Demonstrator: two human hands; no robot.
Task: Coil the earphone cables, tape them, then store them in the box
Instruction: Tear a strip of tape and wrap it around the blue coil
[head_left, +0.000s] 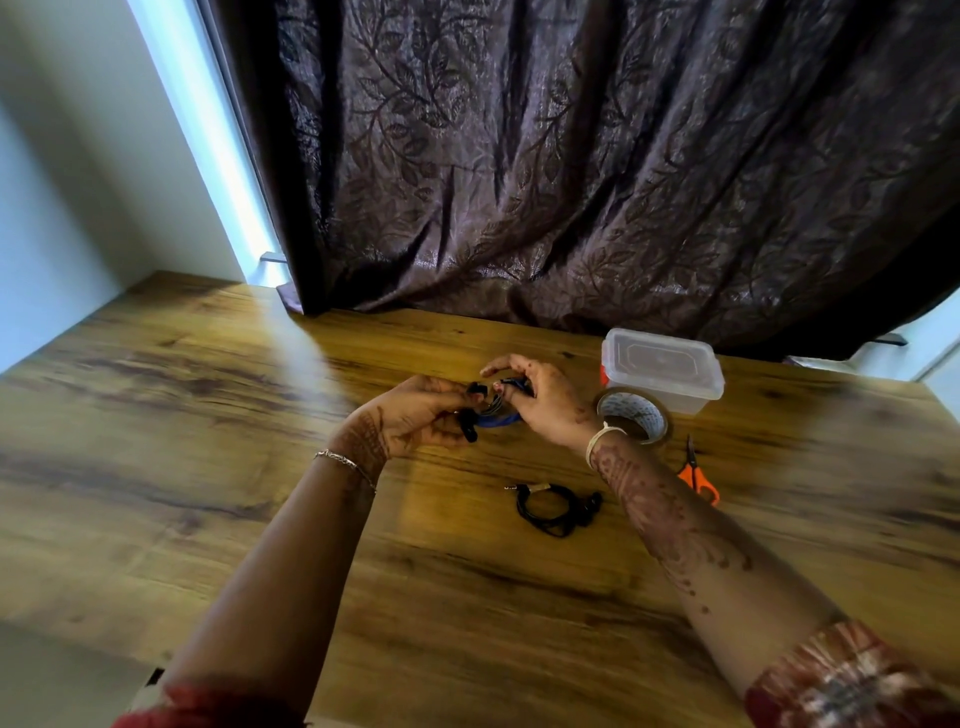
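Observation:
My left hand and my right hand together hold a coiled blue earphone cable with black earbuds, a little above the wooden table. Both hands pinch the coil from opposite sides. A second earphone cable, black, coiled and bound with a strip of tape, lies on the table nearer to me. A clear plastic box with its lid on stands just right of my right hand. A roll of tape leans against the box's front.
Orange-handled scissors lie on the table right of my right forearm. A dark patterned curtain hangs along the table's far edge. A pale wall is at the far left.

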